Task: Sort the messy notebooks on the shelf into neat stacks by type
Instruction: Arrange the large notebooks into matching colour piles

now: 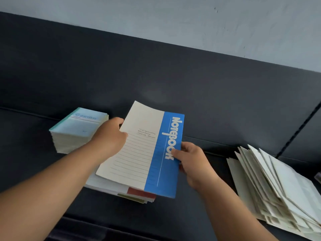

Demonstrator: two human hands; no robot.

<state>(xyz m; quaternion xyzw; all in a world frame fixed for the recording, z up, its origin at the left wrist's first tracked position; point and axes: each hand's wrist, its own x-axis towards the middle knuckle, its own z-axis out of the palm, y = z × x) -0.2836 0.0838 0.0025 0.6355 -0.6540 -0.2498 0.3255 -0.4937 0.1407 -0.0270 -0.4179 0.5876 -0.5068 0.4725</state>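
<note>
A cream notebook with a blue band reading "Notebook" [144, 153] is held just above a low stack of similar notebooks [137, 194] on the dark shelf [191, 94]. My left hand [111, 136] grips its left edge, fingers curled under. My right hand [189, 159] pinches its blue right edge, thumb on top. Behind the left hand stands a thick neat stack of pale blue-green notebooks [74, 133]. At the right lies a messy fanned pile of pale notebooks [278, 185].
The shelf's dark back panel [156, 70] rises close behind the stacks, with a light wall [225, 23] above. A dark front ledge [104, 230] runs below my arms. Bare shelf lies between the middle stack and the right pile.
</note>
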